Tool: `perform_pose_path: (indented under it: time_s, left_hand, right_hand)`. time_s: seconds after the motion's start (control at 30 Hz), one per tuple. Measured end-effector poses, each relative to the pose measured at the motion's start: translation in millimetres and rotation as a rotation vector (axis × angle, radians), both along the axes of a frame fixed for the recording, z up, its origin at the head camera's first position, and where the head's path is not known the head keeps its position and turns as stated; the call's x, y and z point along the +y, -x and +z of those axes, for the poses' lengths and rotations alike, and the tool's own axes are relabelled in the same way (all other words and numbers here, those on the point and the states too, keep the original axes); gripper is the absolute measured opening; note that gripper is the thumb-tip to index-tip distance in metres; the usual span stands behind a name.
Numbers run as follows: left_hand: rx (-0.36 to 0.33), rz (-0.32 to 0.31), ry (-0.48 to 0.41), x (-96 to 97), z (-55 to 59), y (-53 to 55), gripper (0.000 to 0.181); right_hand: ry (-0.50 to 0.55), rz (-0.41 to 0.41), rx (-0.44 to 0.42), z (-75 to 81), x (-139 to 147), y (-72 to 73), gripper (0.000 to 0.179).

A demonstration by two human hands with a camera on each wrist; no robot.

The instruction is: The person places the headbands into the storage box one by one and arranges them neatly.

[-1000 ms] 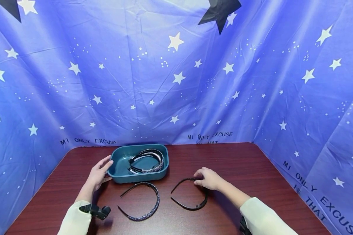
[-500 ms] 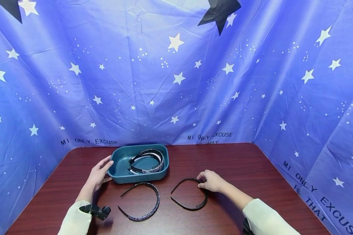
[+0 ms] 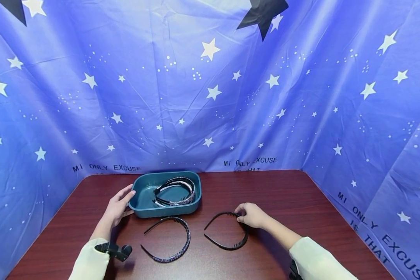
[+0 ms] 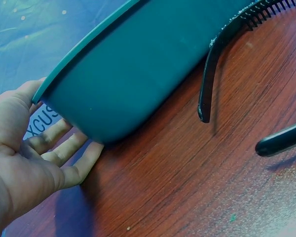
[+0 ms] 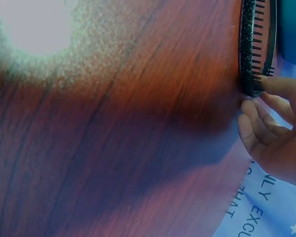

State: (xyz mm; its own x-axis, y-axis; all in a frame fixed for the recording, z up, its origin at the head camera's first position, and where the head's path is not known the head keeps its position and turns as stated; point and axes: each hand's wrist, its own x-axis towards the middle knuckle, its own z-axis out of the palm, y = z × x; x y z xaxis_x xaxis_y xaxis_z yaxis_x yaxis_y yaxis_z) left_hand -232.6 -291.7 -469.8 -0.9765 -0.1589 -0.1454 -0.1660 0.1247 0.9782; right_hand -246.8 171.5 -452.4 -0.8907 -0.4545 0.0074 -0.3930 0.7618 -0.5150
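My left hand (image 3: 116, 208) holds the left end of a teal plastic box (image 3: 138, 212), thumb at the rim and the other fingers against the outer wall. Inside the box, on its right side, lie several headbands (image 3: 182, 202), black, white and glittery. With thumb and fingers, my right hand (image 3: 252, 215) pinches the far side of a toothed black headband (image 3: 227, 248) on the table; the right wrist view shows the thumb on its band (image 5: 247, 54). A second headband (image 3: 173, 258), black with glitter, lies in front of the box, its ends pointing left.
The dark red wood-grain table (image 3: 283, 194) reaches back to a blue star-printed cloth (image 3: 182, 97), which also hangs along both sides. The box stands near the table's back edge.
My right hand has shifted slightly right along the black headband, which stays nearly where it was. The left hand and the box have not moved.
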Motion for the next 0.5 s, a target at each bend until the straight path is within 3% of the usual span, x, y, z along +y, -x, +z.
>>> perform_pose_path:
  time_s: [0.23,0.5]
  left_hand:
    - [-0.004,-0.005,-0.013,-0.1,0.4,0.1,0.069]
    - [-0.008,0.004,-0.011,0.2,1.1,0.0,0.067]
  right_hand:
    - [0.048,-0.02,-0.039,0.2,0.8,-0.9,0.016]
    - [0.17,-0.028,-0.155,4.1,4.9,0.1,0.018]
